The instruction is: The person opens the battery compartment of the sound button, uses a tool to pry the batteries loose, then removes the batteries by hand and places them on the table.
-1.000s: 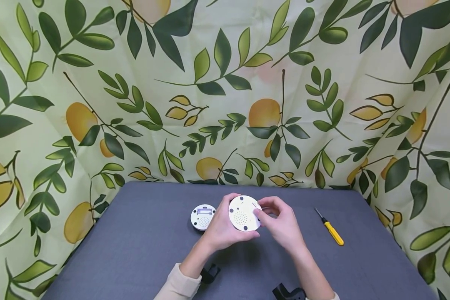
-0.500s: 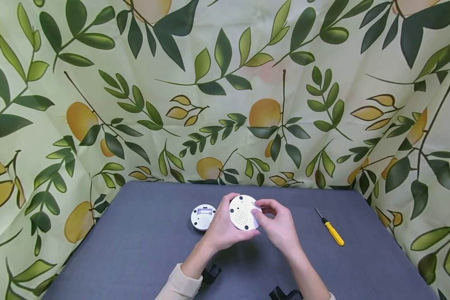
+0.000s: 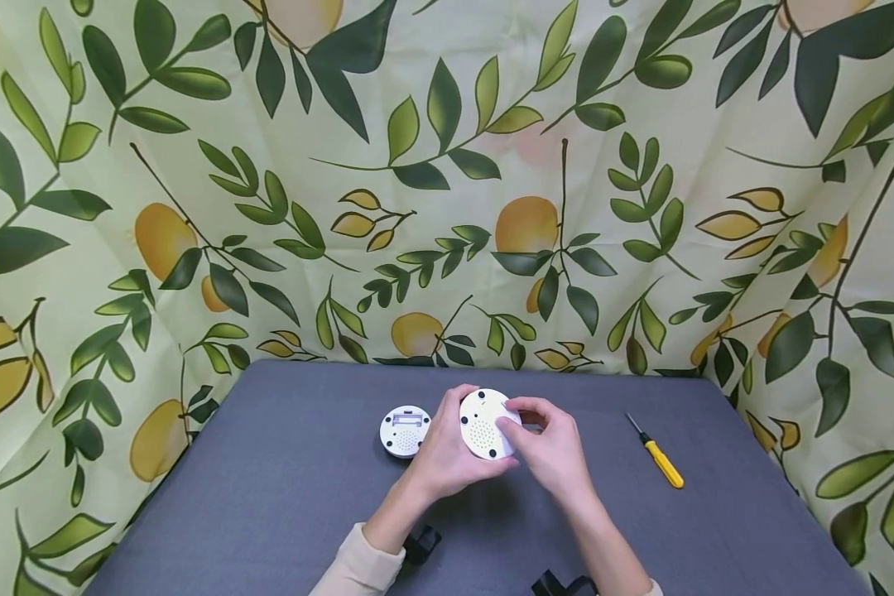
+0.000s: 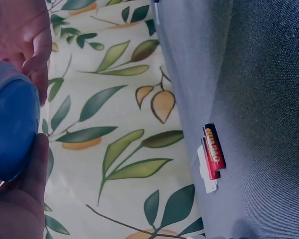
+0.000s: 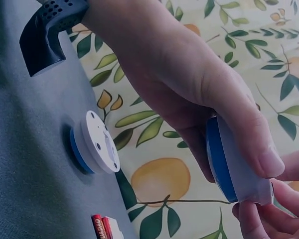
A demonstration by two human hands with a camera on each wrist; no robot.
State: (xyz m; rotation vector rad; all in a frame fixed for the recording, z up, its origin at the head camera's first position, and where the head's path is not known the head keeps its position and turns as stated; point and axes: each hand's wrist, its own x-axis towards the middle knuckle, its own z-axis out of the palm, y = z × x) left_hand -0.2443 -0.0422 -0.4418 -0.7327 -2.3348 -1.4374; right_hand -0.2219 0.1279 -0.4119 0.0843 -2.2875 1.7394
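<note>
My left hand (image 3: pixel 450 455) holds a round buzzer button (image 3: pixel 484 434) above the table, its white perforated underside facing up. The blue dome of this buzzer button (image 4: pixel 12 129) shows in the left wrist view. On the right, my right hand (image 3: pixel 555 443) has its thumb on the underside and curled fingers at the edge; what lies under the thumb is hidden. A second buzzer button (image 3: pixel 404 432) lies upside down on the table, its battery compartment uncovered. Red batteries (image 4: pixel 214 149) lie beside a small white piece (image 4: pixel 207 174) in the left wrist view; the hands hide them from the head view.
A screwdriver (image 3: pixel 656 451) with a yellow handle lies right of the hands on the grey table (image 3: pixel 268 513). A leaf-patterned cloth (image 3: pixel 447 207) hangs behind and at both sides. Black camera mounts (image 3: pixel 420 545) sit at the wrists.
The held buzzer button has shifted slightly right. My right hand has edged left, its thumb farther in over the underside. The second button and screwdriver have stayed put.
</note>
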